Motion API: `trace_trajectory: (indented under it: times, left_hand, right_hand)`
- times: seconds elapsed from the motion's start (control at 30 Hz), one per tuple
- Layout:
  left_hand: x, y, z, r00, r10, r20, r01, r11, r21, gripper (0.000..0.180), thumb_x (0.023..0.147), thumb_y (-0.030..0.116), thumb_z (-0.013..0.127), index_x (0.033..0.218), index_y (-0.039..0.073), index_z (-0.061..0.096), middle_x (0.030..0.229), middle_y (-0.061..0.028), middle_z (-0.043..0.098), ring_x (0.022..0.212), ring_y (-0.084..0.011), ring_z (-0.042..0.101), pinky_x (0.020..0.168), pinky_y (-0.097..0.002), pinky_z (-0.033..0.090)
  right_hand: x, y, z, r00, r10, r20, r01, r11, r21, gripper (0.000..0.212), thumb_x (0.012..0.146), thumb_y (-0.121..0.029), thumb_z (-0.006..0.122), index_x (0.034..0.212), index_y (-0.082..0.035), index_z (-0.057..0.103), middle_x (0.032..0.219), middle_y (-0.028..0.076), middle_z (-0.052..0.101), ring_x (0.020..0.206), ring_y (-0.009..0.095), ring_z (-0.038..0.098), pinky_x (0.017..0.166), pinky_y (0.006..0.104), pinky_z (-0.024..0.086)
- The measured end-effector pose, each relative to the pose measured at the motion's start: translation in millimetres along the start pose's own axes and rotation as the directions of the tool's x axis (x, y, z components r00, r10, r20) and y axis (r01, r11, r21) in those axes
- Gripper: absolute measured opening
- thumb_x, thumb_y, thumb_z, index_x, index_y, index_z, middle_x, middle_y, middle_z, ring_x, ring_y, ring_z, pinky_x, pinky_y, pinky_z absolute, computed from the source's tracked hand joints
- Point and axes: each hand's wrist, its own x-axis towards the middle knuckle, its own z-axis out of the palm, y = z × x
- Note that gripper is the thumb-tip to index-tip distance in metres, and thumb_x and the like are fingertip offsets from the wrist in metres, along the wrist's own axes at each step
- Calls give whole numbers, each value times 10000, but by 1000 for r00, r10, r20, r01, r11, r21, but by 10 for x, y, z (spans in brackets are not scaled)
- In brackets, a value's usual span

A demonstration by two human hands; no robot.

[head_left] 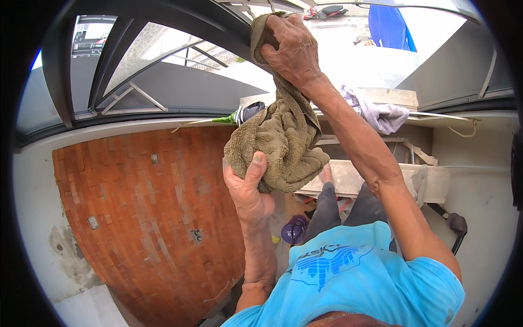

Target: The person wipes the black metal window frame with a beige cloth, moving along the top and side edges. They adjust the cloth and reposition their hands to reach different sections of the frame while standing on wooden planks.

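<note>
Right hand (294, 52): I grip the fuzzy olive-green towel (278, 128) up top.
Left hand (248, 191): I grip its bunched bottom.
Towel: I should hold it snugly.

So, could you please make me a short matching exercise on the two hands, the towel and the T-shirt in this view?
Column one
1. Terry towel
2. Right hand
3. T-shirt
4. Left hand

Column two
A. Light blue
B. Holds the lower, bunched part of the cloth, thumb in front
C. Olive-brown
D. Grips the upper end of the cloth, near the top of the picture

Right pairs: 1-C, 2-D, 3-A, 4-B
</note>
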Motion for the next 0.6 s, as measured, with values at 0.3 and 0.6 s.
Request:
trace_trajectory:
  times: [0.3, 0.6]
  left_hand:
    - [106, -240, -140, 994, -112, 4, 112, 994, -8, 293, 934, 73, 688, 1198, -32, 616, 1097, -108, 702, 963, -164, 684, 862, -332, 567]
    - [99, -697, -290, 973, -232, -17, 230, 972, -55, 293, 940, 78, 686, 1206, -17, 608, 1107, -80, 693, 968, -137, 669, 883, -307, 545]
  right_hand:
    - [-542, 513, 294, 976, 188, 111, -192, 981, 24, 229, 803, -80, 640, 1003, -24, 545, 909, 156, 644, 882, 366, 644, 765, 466, 522]
    - [-1018, 896, 463, 959, 269, 84, -258, 958, -125, 133, 844, -81, 631, 966, -45, 593, 848, 120, 625, 831, 302, 620, 770, 423, 504]
